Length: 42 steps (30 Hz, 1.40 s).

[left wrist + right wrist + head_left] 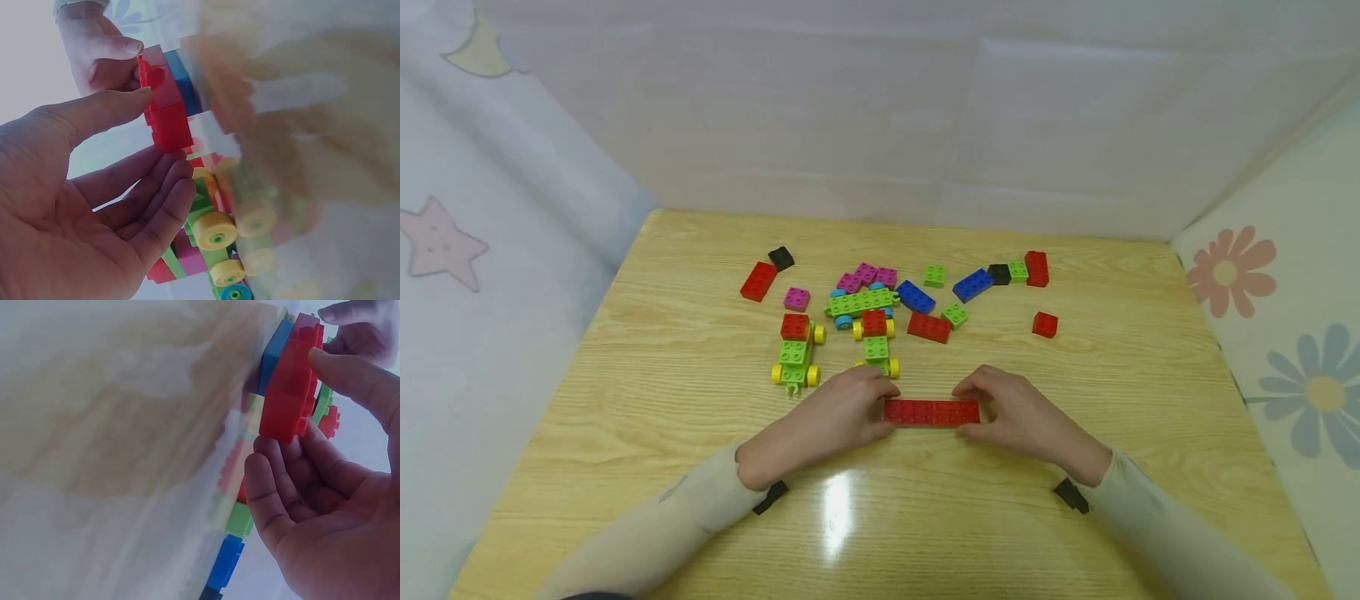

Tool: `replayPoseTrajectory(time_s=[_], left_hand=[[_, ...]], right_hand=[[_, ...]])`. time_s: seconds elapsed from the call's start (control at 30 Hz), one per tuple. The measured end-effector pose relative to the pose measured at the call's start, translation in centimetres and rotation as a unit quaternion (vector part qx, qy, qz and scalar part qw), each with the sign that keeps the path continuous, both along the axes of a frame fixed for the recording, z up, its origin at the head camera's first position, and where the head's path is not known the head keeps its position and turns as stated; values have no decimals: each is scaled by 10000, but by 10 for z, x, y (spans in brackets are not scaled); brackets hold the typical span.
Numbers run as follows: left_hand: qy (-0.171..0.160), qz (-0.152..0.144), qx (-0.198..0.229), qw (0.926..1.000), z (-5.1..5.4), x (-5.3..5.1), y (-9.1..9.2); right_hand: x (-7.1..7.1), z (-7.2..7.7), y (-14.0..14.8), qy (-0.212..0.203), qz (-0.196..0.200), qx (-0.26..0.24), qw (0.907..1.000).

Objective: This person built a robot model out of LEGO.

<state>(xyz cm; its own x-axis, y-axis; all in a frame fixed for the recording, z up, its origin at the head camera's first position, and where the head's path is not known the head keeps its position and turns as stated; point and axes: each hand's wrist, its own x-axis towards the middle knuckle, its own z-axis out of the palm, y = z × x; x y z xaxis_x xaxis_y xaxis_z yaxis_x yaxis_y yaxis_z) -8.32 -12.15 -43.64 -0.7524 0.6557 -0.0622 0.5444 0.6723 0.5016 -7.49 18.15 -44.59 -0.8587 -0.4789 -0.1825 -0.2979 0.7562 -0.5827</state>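
Note:
Two red building bricks [932, 413] lie end to end in one row, studs up, near the middle of the table. Under them a blue brick [275, 355] shows in both wrist views, set back from the row's ends. My left hand [848, 406] holds the row's left end, its thumb on one long side and its fingers about the end. At the other end my right hand [1028, 414] holds the row between thumb and fingers. Just beyond the left hand stands a green wheeled car [876, 348] with a red brick on top, partly hidden by that hand.
Another green car [794, 352] with yellow wheels stands to the left. Behind are a long green wheeled base [862, 302], pink bricks [865, 273], blue bricks [973, 285] and a red brick [928, 327]. A small red brick [1045, 324] lies at right, a black piece [781, 258] at back left.

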Motion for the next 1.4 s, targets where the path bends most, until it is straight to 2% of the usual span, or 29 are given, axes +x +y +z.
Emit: replayPoseTrajectory(time_s=[0.3,0.83,1.2,1.4], left_hand=[[55,146,95,9998,-6,6,-11],[17,116,88,9999,-4,6,-10],[164,349,253,9989,5,7,-25],[-54,628,397,9972,14,4,-38]], right_hand=[[2,-10,11,-140,-249,-192,9994],[4,-15,12,-109,-352,-328,9988],[-6,1,1,101,-138,-440,9989],[-15,12,-12,232,-66,-533,9983]])
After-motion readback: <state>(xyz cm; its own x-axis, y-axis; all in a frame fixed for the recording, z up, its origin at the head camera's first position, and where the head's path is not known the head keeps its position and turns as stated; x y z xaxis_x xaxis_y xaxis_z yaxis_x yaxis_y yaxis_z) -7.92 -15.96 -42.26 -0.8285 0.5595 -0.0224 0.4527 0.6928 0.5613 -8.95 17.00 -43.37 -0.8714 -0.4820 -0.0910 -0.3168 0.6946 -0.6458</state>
